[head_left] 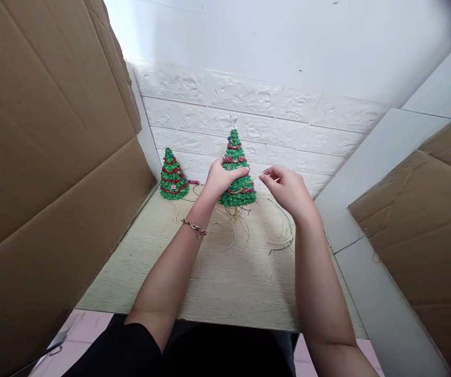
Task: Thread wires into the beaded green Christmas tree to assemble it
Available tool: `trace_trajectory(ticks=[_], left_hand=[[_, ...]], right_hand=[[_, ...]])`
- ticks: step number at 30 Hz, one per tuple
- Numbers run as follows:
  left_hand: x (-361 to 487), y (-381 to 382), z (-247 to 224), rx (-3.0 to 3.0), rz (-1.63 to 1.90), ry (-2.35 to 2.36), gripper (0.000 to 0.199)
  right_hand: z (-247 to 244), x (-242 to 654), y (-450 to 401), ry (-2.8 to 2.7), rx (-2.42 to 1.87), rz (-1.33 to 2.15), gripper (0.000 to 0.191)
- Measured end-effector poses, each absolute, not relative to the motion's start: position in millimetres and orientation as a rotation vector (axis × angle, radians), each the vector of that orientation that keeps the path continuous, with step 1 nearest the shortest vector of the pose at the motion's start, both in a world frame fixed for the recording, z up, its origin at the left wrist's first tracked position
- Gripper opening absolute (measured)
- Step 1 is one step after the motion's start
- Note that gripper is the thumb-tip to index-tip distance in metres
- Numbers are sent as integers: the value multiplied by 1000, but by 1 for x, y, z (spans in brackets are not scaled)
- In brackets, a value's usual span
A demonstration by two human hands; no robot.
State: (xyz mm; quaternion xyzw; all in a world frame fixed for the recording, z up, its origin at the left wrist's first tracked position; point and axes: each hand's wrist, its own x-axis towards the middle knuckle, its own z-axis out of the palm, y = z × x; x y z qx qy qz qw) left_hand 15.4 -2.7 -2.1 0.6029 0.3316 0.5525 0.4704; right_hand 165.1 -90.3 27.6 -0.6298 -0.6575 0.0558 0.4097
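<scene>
A small green Christmas tree [238, 198] with red garlands and a whitish star on top stands upright on the table. My left hand [225, 177] grips it around its left side, thumb across the front. Just right of the tree, my right hand [284, 186] pinches a thin yellowish wire [255, 179] that runs to the tree's right side. Loose wire ends [241, 220] spread out below the tree's base. A second, shorter Christmas tree [174, 180] with red garlands stands to the left, untouched, with no star on it.
Several loose wires [288, 233] in pale and dark colours lie on the table [233, 283] by my right forearm. A red stick-like item [193, 182] lies beside the shorter tree. Cardboard [52, 131] rises on the left, more cardboard [425, 209] on the right, and a white brick-patterned wall [288, 125] behind.
</scene>
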Motion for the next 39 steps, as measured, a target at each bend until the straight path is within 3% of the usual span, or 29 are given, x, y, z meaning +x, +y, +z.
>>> trace_trajectory(ticks=[3, 10, 15, 22, 27, 32, 36, 39], left_hand=[[16, -2, -3, 1491, 1365, 823, 44], [17, -1, -4, 1497, 1356, 838, 47], [17, -3, -3, 1466, 1346, 837, 47], [19, -6, 0, 1420, 1327, 803, 44], [20, -5, -2, 1437, 1337, 843, 45], [20, 0, -6, 1484, 1340, 942, 45], [19, 0, -7, 1467, 1346, 962, 44], [19, -1, -6, 1425, 1337, 910, 43]], right_hand=[[27, 164, -90, -1645, -1559, 163, 5], [27, 164, -91, -1717, -1474, 83, 22], [24, 159, -87, -1807, -1450, -133, 16], [20, 146, -86, -1919, -1614, -330, 7], [22, 136, -93, -1987, -1871, -498, 17], [28, 119, -107, -2064, -2068, -352, 23], [27, 113, -113, -2067, -2152, -162, 44], [27, 118, -113, -2102, -2080, -60, 48]])
